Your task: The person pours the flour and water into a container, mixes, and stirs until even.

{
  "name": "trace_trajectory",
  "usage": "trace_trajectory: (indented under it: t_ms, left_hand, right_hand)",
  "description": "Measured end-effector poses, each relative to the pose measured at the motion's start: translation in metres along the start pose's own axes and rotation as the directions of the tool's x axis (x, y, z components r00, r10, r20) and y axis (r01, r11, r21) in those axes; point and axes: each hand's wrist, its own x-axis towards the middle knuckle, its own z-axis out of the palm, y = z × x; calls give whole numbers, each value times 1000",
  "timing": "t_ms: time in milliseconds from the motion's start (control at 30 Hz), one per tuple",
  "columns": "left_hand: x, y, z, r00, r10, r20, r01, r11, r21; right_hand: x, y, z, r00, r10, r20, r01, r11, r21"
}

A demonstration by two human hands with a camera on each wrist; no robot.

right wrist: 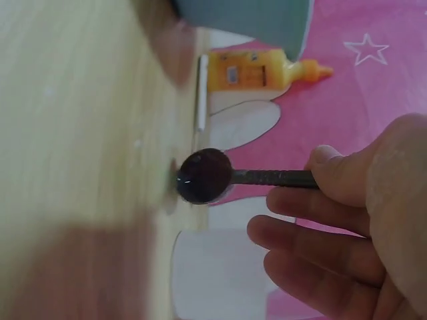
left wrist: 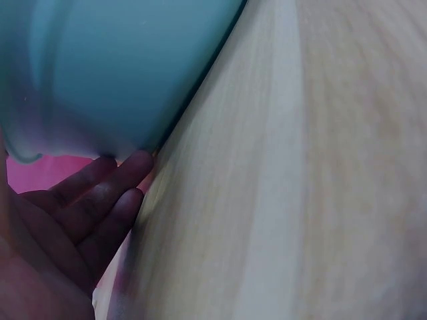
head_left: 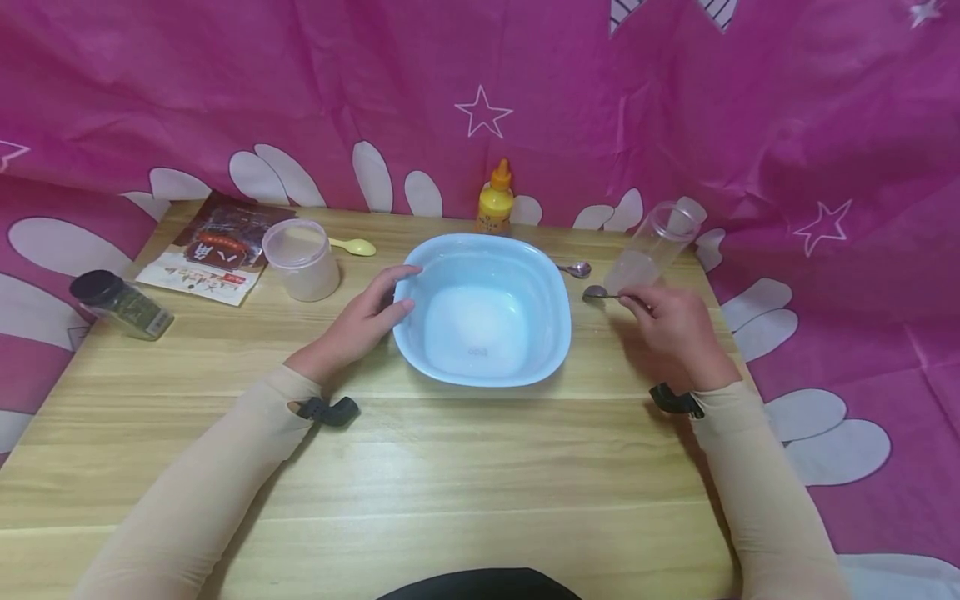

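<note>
A light blue plastic basin (head_left: 480, 379) stands in the middle of the wooden table. My left hand (head_left: 367, 312) holds its left side, with thumb and index finger at the rim; in the left wrist view the other fingers (left wrist: 100, 200) reach to the outer wall. My right hand (head_left: 671, 325) pinches a small dark metal spoon (right wrist: 205, 176) by its handle between thumb and index finger, bowl pointing left toward the basin. Just behind that hand is a clear plastic container (head_left: 637, 258) with whitish contents at the bottom. A second metal spoon (head_left: 577, 269) lies right of the basin.
Behind the basin stands a yellow squeeze bottle (head_left: 495, 204). To the left are a lidded tub (head_left: 303, 271), a yellow spoon (head_left: 356, 247), a printed packet (head_left: 217, 250) and a black-capped jar (head_left: 123, 307) lying tilted. A pink curtain (head_left: 562, 100) hangs along the table's far edge.
</note>
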Motion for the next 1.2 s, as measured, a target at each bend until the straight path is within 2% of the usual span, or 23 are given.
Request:
trace_trajectory:
  t_ms: [167, 433, 700, 933, 1200]
  left_hand:
    - [0, 0, 0, 1000, 3, 1, -3, 1000, 6]
    - [0, -1, 1, 1000, -4, 2, 4, 1000, 9]
    - [-1, 0, 0, 1000, -6, 2, 6, 1000, 10]
    - [0, -2, 0, 1000, -4, 0, 4, 1000, 19]
    - [0, -4, 0, 1000, 1, 0, -1, 1000, 11]
  right_hand:
    - [-5, 0, 3, 997, 52, 63, -52, 999, -8]
    - [-14, -3, 11, 990, 55, 132, -58, 998, 16]
    - [-22, -6, 17, 965, 83, 249, -90, 996, 16]
    - [-30, -5, 23, 952, 34, 305, -39, 999, 10]
    - [-35, -8, 27, 951, -27, 308, 48, 997, -59]
